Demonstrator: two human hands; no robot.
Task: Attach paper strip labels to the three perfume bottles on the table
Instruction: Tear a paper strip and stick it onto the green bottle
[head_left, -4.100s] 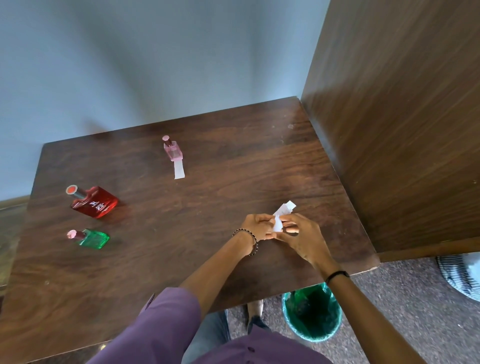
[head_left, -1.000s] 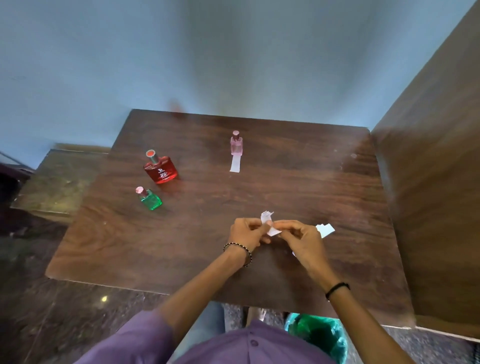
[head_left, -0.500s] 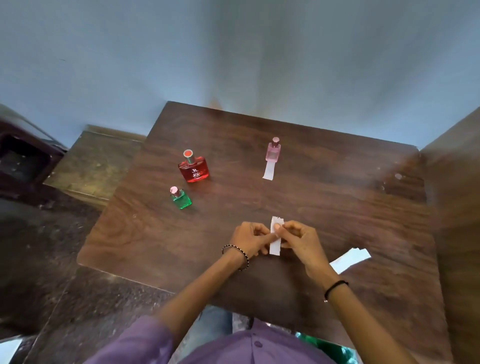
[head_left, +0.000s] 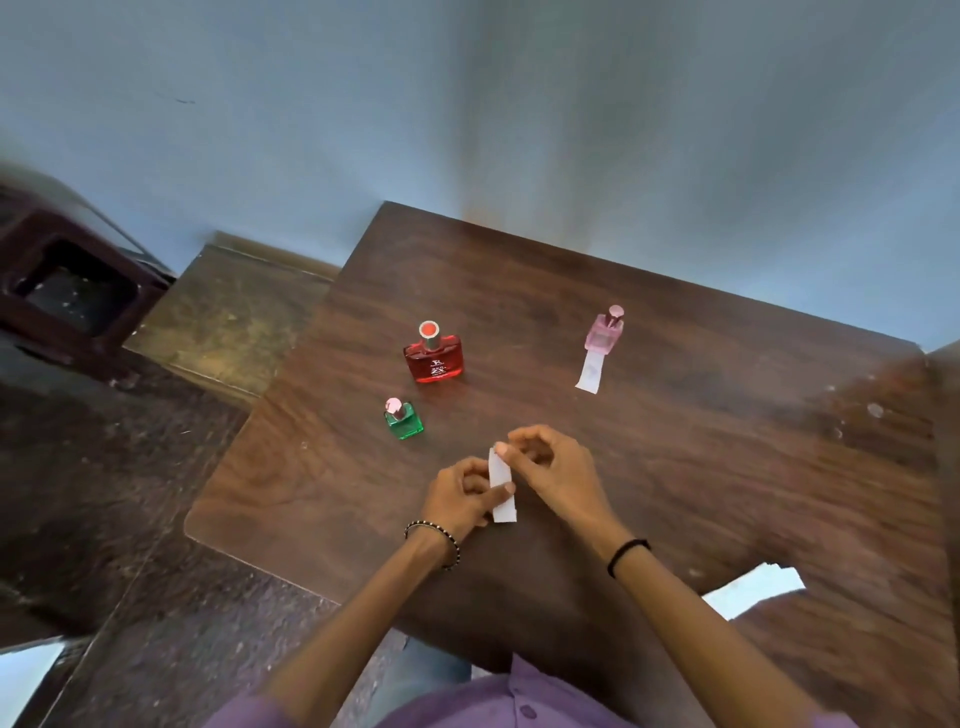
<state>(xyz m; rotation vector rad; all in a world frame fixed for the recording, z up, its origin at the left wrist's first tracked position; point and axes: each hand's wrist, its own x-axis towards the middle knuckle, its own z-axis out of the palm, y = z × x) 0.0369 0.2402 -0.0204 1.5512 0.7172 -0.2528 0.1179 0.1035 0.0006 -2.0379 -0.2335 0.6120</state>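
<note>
Three perfume bottles stand on the dark wooden table (head_left: 701, 467). The red bottle (head_left: 433, 357) is at the left middle, and the small green bottle (head_left: 403, 420) stands just in front of it. Further right is the pink bottle (head_left: 604, 331), with a white paper strip (head_left: 590, 369) hanging from its base onto the table. Above the table's near part, a second white paper strip (head_left: 502, 486) is held upright. My left hand (head_left: 465, 499) pinches its lower half; my right hand (head_left: 553, 470) pinches its top edge.
A small stack of white paper strips (head_left: 753, 590) lies on the table at the near right. A lower wooden bench (head_left: 223, 317) and a dark stool (head_left: 67, 280) stand to the left of the table. A blue-grey wall runs behind.
The camera has swung left and closer, so the bottles sit nearer the frame's middle. One strip was separated from the stack, which now lies at the right. Both hands keep hold of the strip.
</note>
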